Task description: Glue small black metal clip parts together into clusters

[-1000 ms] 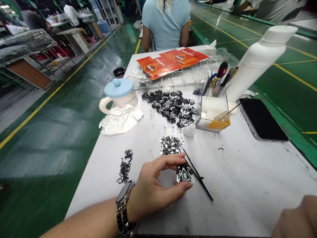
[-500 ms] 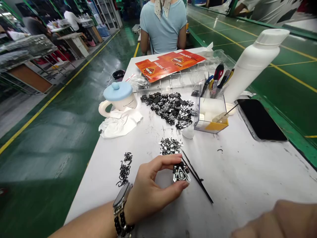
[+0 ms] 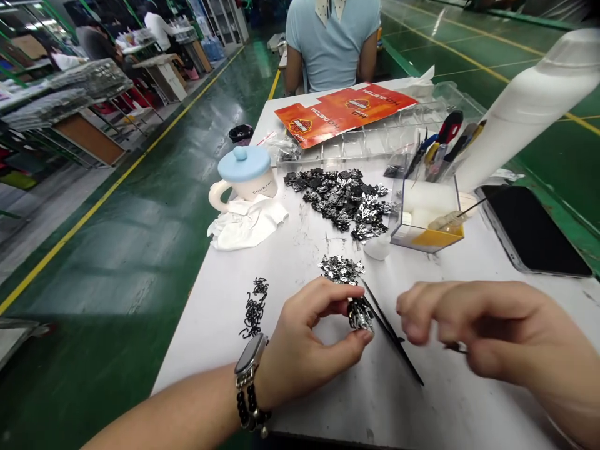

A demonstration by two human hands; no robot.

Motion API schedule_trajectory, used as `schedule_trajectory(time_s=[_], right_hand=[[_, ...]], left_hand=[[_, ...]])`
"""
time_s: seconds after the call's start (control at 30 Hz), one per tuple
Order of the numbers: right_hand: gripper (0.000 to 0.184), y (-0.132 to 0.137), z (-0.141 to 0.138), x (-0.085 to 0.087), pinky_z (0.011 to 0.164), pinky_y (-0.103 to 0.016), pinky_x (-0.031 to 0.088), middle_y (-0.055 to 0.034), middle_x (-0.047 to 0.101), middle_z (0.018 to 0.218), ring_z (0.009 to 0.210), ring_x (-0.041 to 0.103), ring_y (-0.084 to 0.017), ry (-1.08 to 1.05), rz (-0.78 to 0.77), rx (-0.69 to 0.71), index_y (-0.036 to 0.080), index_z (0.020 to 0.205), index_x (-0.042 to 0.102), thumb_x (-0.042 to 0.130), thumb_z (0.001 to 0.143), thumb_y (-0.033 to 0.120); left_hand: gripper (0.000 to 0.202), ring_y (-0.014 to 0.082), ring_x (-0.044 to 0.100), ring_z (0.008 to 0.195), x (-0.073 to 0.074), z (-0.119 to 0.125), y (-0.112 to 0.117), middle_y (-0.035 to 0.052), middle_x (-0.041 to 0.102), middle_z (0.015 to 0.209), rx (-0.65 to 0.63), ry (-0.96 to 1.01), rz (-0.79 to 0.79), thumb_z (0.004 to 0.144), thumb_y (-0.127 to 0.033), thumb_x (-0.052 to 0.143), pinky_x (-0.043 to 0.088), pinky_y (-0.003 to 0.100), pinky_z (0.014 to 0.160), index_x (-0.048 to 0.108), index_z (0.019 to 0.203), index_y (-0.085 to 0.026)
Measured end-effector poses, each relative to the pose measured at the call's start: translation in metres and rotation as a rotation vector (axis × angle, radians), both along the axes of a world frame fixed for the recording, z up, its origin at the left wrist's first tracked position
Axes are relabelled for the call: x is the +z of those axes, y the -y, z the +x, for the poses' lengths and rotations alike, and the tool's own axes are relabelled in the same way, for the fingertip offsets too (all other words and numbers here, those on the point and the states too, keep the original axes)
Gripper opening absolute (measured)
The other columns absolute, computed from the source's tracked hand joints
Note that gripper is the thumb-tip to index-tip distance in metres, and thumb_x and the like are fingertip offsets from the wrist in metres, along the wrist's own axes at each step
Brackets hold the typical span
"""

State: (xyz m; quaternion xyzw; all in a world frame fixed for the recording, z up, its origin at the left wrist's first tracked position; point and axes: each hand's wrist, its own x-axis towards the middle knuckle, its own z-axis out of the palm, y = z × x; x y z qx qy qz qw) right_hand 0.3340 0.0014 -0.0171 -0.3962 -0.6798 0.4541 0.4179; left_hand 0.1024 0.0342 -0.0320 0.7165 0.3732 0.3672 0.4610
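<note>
Between thumb and index finger, my left hand [image 3: 312, 337] pinches a small black-and-silver metal part [image 3: 360, 314] above the table. My right hand [image 3: 487, 331], slightly blurred, is to the right with its fingers curled. A small dark piece [image 3: 455, 347] shows between its thumb and fingers; its kind is unclear. Black tweezers [image 3: 398, 340] lie on the table between the hands. Just beyond my left hand is a pile of small silver metal pieces [image 3: 341, 269]. Thin black curved pieces [image 3: 254, 309] lie to its left.
Farther back spreads a heap of black-and-silver parts [image 3: 340, 200]. A lidded mug [image 3: 248, 175] and crumpled tissue [image 3: 246, 225] stand left. At right are a clear tool box [image 3: 429, 212], a white bottle [image 3: 529, 109] and a phone [image 3: 539, 231]. A person [image 3: 334, 47] sits ahead.
My right hand has come up from the lower right corner toward the left hand, now with a small dark piece in its fingers. The part in my left hand has tilted. The view has shifted.
</note>
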Motion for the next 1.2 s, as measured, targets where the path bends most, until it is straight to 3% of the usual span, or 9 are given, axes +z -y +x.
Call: schedule_trajectory(time_s=[0.07, 0.27, 0.5, 0.73, 1.03, 1.2], right_hand=[[0.008, -0.008, -0.014, -0.001, 0.066, -0.026, 0.057, -0.0017, 0.065, 0.079, 0.073, 0.064, -0.015, -0.136, -0.119, 0.041, 0.029, 0.085, 0.068, 0.067, 0.082, 0.037], [0.009, -0.013, -0.028, -0.017, 0.063, -0.017, 0.054, -0.0008, 0.069, 0.079, 0.072, 0.065, -0.012, -0.266, -0.337, -0.159, 0.027, 0.082, 0.073, 0.076, 0.074, 0.026], [0.009, -0.012, -0.035, -0.021, 0.07, -0.017, 0.053, 0.0, 0.065, 0.081, 0.078, 0.063, -0.01, -0.347, -0.375, -0.058, 0.028, 0.086, 0.072, 0.073, 0.078, 0.025], [0.008, -0.01, -0.042, -0.026, 0.071, -0.021, 0.054, -0.001, 0.065, 0.082, 0.078, 0.063, -0.011, -0.383, -0.454, -0.083, 0.026, 0.084, 0.073, 0.074, 0.077, 0.025], [0.007, -0.005, -0.042, -0.022, 0.063, -0.024, 0.05, -0.0011, 0.063, 0.075, 0.07, 0.06, -0.012, -0.017, -0.176, -0.216, 0.023, 0.078, 0.069, 0.068, 0.082, 0.03], [0.005, -0.002, -0.043, -0.021, 0.064, -0.022, 0.048, 0.0007, 0.063, 0.079, 0.074, 0.06, -0.01, 0.14, 0.028, -0.233, 0.024, 0.085, 0.065, 0.062, 0.086, 0.02]], left_hand=[[0.036, 0.0141, 0.059, 0.079, 0.0, 0.0, 0.0, 0.0051, 0.059, 0.086, -0.024, 0.031, -0.036, 0.072, -0.017, 0.072, 0.055, 0.026, 0.072, 0.065, 0.108, -0.019], [0.038, 0.0186, 0.061, 0.101, 0.001, 0.001, 0.0, 0.0114, 0.057, 0.115, -0.065, 0.11, -0.091, 0.071, -0.013, 0.073, 0.057, 0.025, 0.081, 0.067, 0.107, -0.017], [0.04, 0.0153, 0.065, 0.089, 0.0, 0.001, 0.002, 0.0083, 0.066, 0.102, -0.073, 0.105, -0.068, 0.072, -0.013, 0.073, 0.058, 0.025, 0.08, 0.061, 0.11, -0.015], [0.037, 0.017, 0.067, 0.092, -0.001, 0.002, 0.004, 0.0072, 0.067, 0.1, -0.054, 0.115, -0.114, 0.072, -0.013, 0.074, 0.058, 0.024, 0.082, 0.06, 0.105, -0.015], [0.035, 0.0162, 0.067, 0.09, -0.001, 0.003, 0.003, 0.0064, 0.067, 0.097, -0.04, 0.122, -0.095, 0.07, -0.015, 0.076, 0.058, 0.023, 0.08, 0.061, 0.102, -0.015], [0.033, 0.015, 0.066, 0.087, 0.001, 0.003, 0.003, 0.0058, 0.066, 0.095, -0.034, 0.09, -0.045, 0.07, -0.015, 0.076, 0.059, 0.023, 0.077, 0.062, 0.1, -0.015]])
